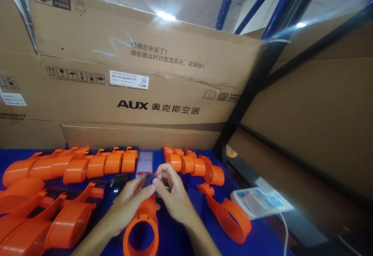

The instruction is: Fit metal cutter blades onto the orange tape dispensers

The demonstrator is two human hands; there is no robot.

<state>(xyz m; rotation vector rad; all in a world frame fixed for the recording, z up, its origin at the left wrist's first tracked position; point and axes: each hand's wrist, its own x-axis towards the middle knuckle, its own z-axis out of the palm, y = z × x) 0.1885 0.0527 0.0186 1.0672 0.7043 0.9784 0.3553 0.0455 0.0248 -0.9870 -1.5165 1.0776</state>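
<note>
My left hand (128, 198) and my right hand (175, 197) meet at the upper end of an orange plastic part with a large open ring (140, 237) at its lower end. A small dark blue piece (148, 179) sits at that upper end. The left thumb and fingers close around this end from the left. From the right, my right thumb and forefinger pinch at the edge of the dark blue piece. How the two pieces join is hidden by the fingers. Just behind the hands a phone (145, 163) with a lit screen leans upright.
Rows of similar orange parts (75, 171) fill the left of the blue table (201, 209). More orange parts (187, 164) line the back right. One loose orange part (233, 215) lies near a white device (259, 201) with a cable. Cardboard (163, 131) walls the back; a dark post (241, 104) stands right.
</note>
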